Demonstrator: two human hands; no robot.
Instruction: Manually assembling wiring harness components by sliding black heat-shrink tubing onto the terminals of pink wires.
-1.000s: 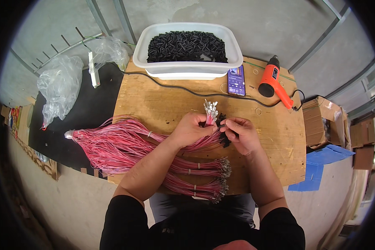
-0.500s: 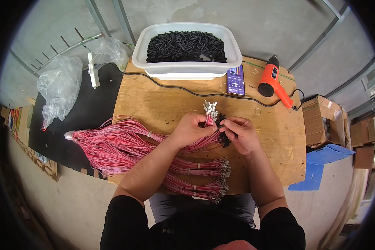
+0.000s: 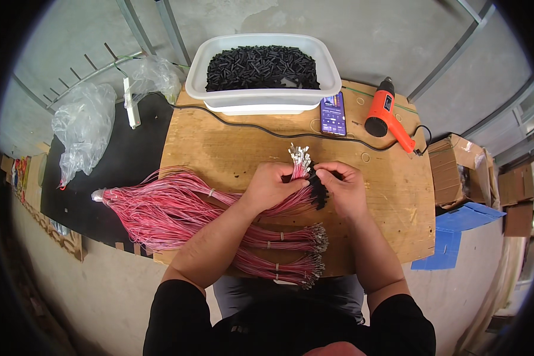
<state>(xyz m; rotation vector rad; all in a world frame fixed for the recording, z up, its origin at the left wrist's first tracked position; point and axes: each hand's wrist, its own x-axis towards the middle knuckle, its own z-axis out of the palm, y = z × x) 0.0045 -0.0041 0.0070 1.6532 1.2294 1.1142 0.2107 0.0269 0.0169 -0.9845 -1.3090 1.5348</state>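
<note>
Between my hands, silver-tipped pink wires (image 3: 301, 172) point away from me, pinched by my left hand (image 3: 273, 185). My right hand (image 3: 345, 185), just beside them, has thumb and forefinger pressed together; I cannot tell whether they hold anything. Black pieces (image 3: 319, 193) lie just left of it. A slackening left pinch could let the wires fan apart; a stray right knuckle might scatter the pieces.

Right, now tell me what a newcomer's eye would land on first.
First, the mass of pink wires spread over the left front of the wooden table, with a silver-tipped bunch in the left hand. Next, the white tub of black pieces at the back, and the orange heat gun back right.
</note>
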